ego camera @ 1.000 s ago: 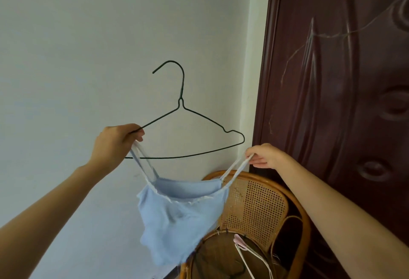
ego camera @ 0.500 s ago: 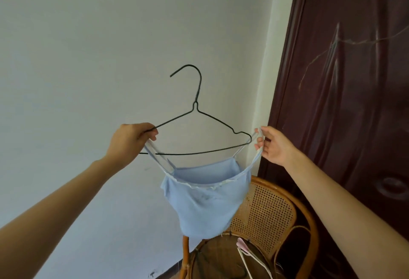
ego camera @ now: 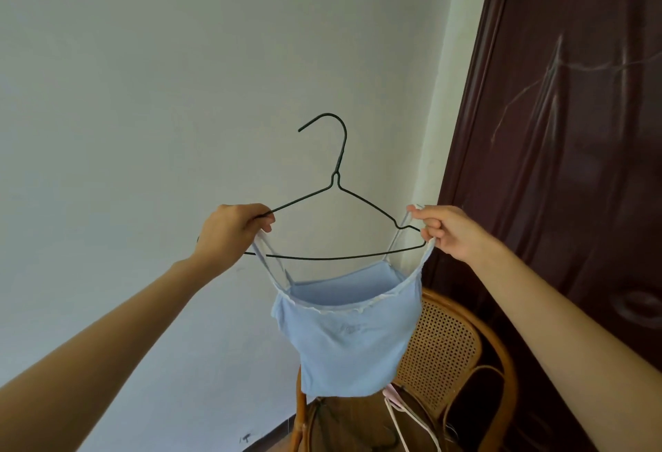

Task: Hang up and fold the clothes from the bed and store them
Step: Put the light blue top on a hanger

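Note:
A light blue camisole top (ego camera: 351, 337) with thin pale straps hangs in the air in front of me. A dark wire hanger (ego camera: 336, 201) is held upright above it, hook pointing left. My left hand (ego camera: 231, 233) grips the hanger's left end together with the top's left strap. My right hand (ego camera: 444, 233) pinches the right strap at the hanger's right tip, where the strap loops over the wire notch. The hanger's bottom bar runs between the straps.
A rattan chair (ego camera: 451, 351) with a woven cane back stands below, holding pale pink hangers (ego camera: 401, 415) on its seat. A dark brown wooden door (ego camera: 573, 165) fills the right side. A plain white wall (ego camera: 179, 93) is behind.
My right hand rose with the right strap from below the hanger to its right tip and looped it over the wire. The top lifted and spread out flat.

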A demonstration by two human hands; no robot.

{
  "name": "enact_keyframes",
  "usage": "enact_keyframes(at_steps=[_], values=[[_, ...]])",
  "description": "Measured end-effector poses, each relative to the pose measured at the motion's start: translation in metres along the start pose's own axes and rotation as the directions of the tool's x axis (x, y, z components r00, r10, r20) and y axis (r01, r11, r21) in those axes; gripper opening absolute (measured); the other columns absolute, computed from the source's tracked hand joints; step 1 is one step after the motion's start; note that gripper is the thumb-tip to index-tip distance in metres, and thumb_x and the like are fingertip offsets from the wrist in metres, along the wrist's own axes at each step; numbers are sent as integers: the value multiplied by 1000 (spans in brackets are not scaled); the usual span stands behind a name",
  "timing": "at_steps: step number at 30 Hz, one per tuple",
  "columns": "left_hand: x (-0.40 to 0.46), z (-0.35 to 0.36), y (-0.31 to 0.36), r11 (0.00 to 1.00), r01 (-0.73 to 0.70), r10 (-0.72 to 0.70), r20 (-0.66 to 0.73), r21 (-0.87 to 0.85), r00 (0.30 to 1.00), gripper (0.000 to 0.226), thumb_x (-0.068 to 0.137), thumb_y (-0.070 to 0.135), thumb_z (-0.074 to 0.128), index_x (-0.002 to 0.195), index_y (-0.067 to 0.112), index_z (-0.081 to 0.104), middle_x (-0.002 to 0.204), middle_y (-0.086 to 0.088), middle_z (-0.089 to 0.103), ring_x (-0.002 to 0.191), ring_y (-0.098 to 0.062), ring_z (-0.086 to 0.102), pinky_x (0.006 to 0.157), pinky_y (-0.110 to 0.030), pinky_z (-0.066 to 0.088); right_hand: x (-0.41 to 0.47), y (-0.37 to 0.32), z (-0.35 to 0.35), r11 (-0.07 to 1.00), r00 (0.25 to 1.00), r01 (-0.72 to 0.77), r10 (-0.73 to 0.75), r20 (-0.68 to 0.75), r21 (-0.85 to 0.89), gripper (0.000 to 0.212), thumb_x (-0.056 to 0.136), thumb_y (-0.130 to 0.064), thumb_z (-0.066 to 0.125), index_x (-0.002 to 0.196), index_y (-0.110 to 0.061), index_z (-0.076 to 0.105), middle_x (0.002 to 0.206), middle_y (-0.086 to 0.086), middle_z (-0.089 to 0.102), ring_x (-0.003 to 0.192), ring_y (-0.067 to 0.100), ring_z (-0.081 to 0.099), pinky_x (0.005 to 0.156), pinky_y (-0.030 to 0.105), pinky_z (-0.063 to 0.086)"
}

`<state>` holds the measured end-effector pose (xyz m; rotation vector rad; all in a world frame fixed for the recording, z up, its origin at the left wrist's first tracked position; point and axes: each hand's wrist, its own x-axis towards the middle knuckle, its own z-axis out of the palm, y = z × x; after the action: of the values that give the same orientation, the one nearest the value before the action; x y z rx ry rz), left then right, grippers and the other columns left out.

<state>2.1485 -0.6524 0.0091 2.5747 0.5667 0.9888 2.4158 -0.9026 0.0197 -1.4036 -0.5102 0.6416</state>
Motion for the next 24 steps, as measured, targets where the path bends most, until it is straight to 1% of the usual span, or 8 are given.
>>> enact_keyframes(at_steps=[5, 7, 9, 12, 17, 19, 21, 24], values=[[-1, 7, 5, 1000, 10, -10, -1, 0, 1000, 17, 95, 11, 56, 93, 17, 72, 76, 16, 67, 80, -17, 64, 71, -32, 50, -9, -7, 15, 997, 996, 33, -27, 89, -66, 15, 89, -4, 66, 104, -4, 67, 48, -8, 37, 40, 6, 33, 57, 19, 48], [-2, 9, 7, 999, 49, -49, -25, -3, 998, 18, 96, 12, 54, 92, 17, 71, 78, 13, 68, 80, -16, 63, 67, -28, 47, -11, -7, 19, 994, 994, 28, -17, 107, -106, 2, 89, -7, 67, 91, -7, 67, 50, -6, 43, 44, 7, 41, 66, 25, 54], [-1, 11, 7, 993, 115, -116, -44, -28, 992, 19, 97, 13, 53, 89, 20, 69, 79, 13, 68, 77, -14, 62, 62, -22, 42, -14, -7, 21, 980, 995, 14, 6, 98, -197, 9, 90, -12, 67, 82, -8, 64, 54, -2, 52, 53, 12, 55, 78, 33, 58], [-1, 14, 5, 987, 145, -147, -38, -69, 988, 21, 97, 14, 52, 84, 26, 64, 79, 12, 70, 72, -12, 65, 61, -22, 42, -21, -8, 23, 930, 994, -20, 58, 93, -367, 14, 93, -18, 65, 91, -5, 66, 70, 6, 66, 77, 20, 69, 82, 32, 57], [-2, 13, 8, 993, 109, -112, -54, -54, 992, 19, 97, 15, 53, 87, 24, 66, 79, 11, 69, 69, -13, 66, 60, -21, 43, -26, -6, 22, 784, 994, -81, 113, 13, -616, 23, 91, -20, 68, 108, -4, 66, 102, 11, 70, 98, 19, 68, 78, 26, 55], [-3, 12, 9, 997, 80, -81, -70, -18, 994, 18, 98, 15, 53, 90, 21, 69, 78, 12, 69, 69, -14, 64, 63, -25, 46, -22, -3, 20, 706, 996, -75, 15, -91, -704, 18, 88, -16, 69, 103, -7, 66, 102, 10, 69, 99, 20, 67, 84, 34, 57], [-3, 11, 10, 998, 55, -54, -82, 12, 995, 18, 98, 14, 53, 92, 19, 70, 78, 13, 67, 68, -13, 61, 64, -26, 45, -16, -2, 15, 623, 960, -18, -209, -189, -782, 15, 83, -17, 68, 97, -12, 69, 100, 7, 71, 96, 21, 67, 88, 40, 57], [-3, 10, 11, 999, 26, -23, -102, 34, 994, 19, 98, 14, 53, 93, 18, 70, 78, 14, 66, 69, -14, 61, 61, -20, 41, -14, -6, 14, 472, 894, 107, -430, -122, -875, 31, 84, -28, 70, 113, -18, 64, 108, -2, 64, 101, 16, 61, 82, 31, 48]])
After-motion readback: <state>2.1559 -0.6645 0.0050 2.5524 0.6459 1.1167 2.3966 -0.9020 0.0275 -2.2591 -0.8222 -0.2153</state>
